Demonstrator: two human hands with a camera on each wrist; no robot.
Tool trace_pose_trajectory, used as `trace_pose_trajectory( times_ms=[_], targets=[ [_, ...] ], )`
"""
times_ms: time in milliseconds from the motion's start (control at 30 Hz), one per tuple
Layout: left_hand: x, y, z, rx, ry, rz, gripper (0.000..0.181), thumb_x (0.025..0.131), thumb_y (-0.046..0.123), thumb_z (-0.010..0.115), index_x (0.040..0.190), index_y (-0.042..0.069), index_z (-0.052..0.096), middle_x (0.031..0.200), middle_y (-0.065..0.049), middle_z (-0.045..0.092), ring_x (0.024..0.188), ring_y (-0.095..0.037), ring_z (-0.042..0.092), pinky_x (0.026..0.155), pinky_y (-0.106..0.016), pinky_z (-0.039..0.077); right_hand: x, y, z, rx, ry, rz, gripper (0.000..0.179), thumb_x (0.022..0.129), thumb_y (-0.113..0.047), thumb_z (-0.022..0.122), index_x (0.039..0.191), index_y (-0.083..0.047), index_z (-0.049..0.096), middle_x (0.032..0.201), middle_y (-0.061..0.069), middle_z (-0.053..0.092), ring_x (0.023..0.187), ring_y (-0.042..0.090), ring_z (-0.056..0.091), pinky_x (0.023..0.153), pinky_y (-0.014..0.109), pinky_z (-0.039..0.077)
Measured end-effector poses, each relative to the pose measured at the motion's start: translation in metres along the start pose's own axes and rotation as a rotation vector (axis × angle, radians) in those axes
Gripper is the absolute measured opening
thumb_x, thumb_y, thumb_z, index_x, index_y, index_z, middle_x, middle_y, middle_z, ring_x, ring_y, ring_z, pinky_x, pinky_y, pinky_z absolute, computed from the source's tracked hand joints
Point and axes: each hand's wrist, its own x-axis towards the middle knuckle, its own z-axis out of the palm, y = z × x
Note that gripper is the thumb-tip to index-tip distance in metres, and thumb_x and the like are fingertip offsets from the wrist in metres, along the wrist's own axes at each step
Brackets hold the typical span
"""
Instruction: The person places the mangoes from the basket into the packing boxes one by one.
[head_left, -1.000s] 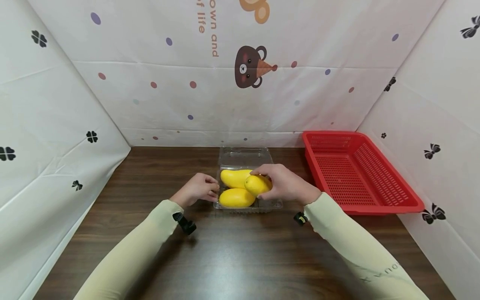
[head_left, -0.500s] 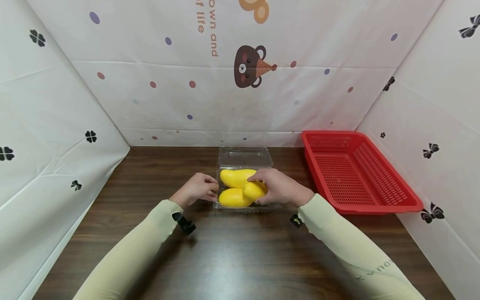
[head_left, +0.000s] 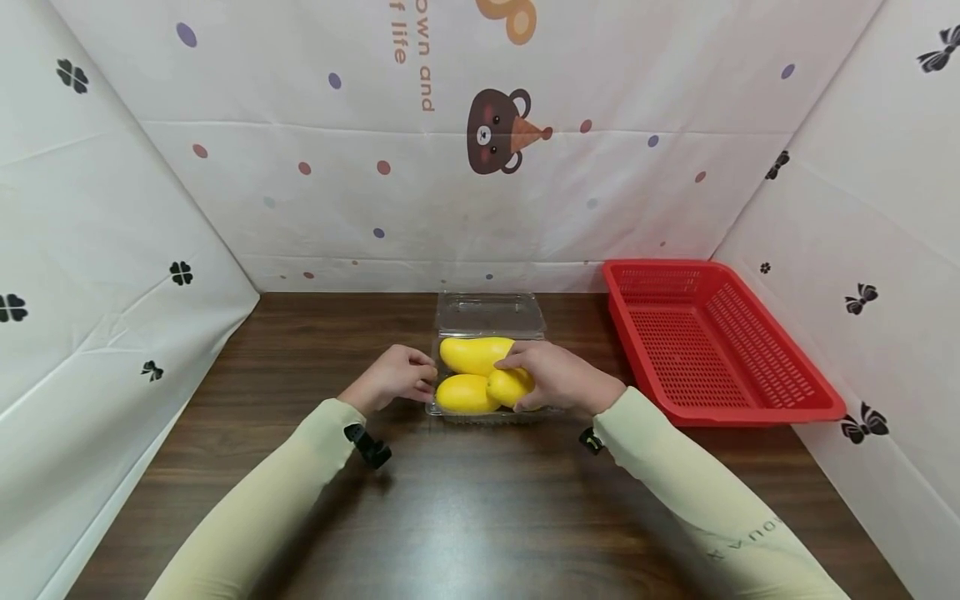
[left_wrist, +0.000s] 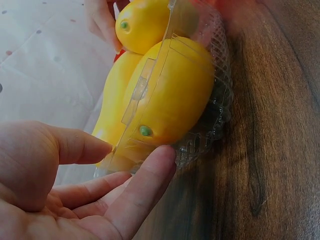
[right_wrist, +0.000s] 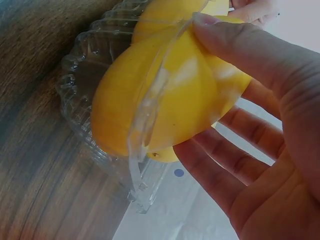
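My right hand (head_left: 566, 379) grips a yellow mango (head_left: 508, 388), thumb on the near side and fingers on the far side. This mango sits in the right part of a clear plastic clamshell box (head_left: 487, 418), whose lid (head_left: 491, 315) lies folded back. Two more mangoes are inside: a front one (head_left: 463, 394) and a rear one (head_left: 474, 355). At the box's left end, my left hand (head_left: 397, 377) pinches the rim. In the left wrist view, a green stem tip (left_wrist: 145, 130) shows on the front mango. My right palm partly hides the held mango in the head view.
A red slotted plastic basket (head_left: 697, 350) stands to the right on the dark wooden table (head_left: 450, 517). White printed sheeting (head_left: 337, 200) walls the table at the back and both sides. Each wrist wears a black strap device (head_left: 367, 446).
My right hand has moved slightly left and lower, setting the mango down into the box beside the front one. My left hand has stayed at the box's rim.
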Motion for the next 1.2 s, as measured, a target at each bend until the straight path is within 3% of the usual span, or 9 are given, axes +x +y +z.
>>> trace_pose_trajectory(
  times_ms=[267,767,1000,1200],
  targets=[
    [0.0001,0.0007,0.0015,0.007,0.007,0.005,0.035,0.103,0.011,0.061,0.131,-0.009,0.060,0.118,-0.024,0.066,0.087,-0.022,0.073,0.081,-0.037,0.066,0.0004,-0.0003,0.0013,-0.013,-0.015,0.016,0.062,0.077,-0.023,0.091,0.134,-0.013,0.069,0.127,0.000,0.063,0.111,0.018,0.057,0.103,0.036,0.055],
    [0.0012,-0.0014,0.0010,-0.010,-0.004,0.009,0.037,0.103,0.011,0.060,0.133,-0.010,0.058,0.121,-0.026,0.065,0.089,-0.022,0.073,0.084,-0.040,0.065,0.0039,-0.0086,0.0033,-0.126,0.032,0.004,0.053,0.075,-0.022,0.091,0.124,-0.012,0.073,0.112,0.000,0.065,0.097,0.016,0.058,0.094,0.035,0.057],
    [0.0016,-0.0033,0.0014,-0.023,-0.004,0.004,0.036,0.102,0.010,0.061,0.132,-0.009,0.058,0.120,-0.024,0.065,0.089,-0.023,0.073,0.082,-0.039,0.066,0.0033,-0.0056,0.0034,-0.118,0.006,0.018,0.054,0.076,-0.021,0.092,0.126,-0.016,0.073,0.118,-0.003,0.066,0.104,0.015,0.058,0.101,0.035,0.056],
    [0.0017,-0.0027,0.0019,-0.051,-0.018,0.011,0.037,0.102,0.008,0.060,0.133,-0.012,0.056,0.118,-0.026,0.066,0.087,-0.022,0.074,0.082,-0.040,0.066,0.0036,-0.0039,0.0050,-0.161,0.029,-0.025,0.052,0.074,-0.019,0.091,0.122,-0.012,0.074,0.110,-0.001,0.066,0.097,0.016,0.059,0.092,0.035,0.058]
  ],
)
